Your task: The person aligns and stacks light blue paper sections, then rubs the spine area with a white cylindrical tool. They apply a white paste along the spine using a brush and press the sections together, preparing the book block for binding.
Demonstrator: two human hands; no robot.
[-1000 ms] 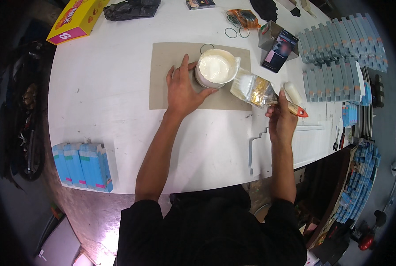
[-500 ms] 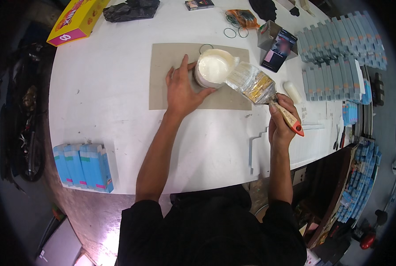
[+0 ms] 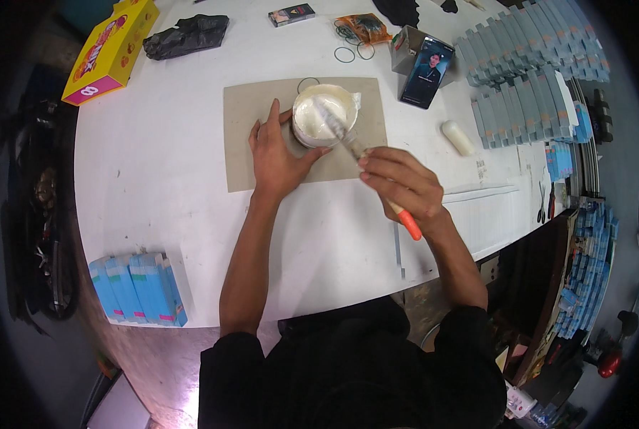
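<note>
While the left hand [image 3: 276, 154] grips a white glue tub [image 3: 323, 114] on a cardboard sheet [image 3: 244, 143], the right hand [image 3: 402, 187] clasps a brush [image 3: 362, 156] — bristles inside the tub.

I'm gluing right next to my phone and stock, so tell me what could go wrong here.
1. The brush is dipped in the tub of white glue; lifted out loaded, it may drip past the cardboard sheet onto the white table.
2. Only the left hand steadies the tub; a hard stir could tip it.
3. The propped phone stands close and might get splashed.
</note>
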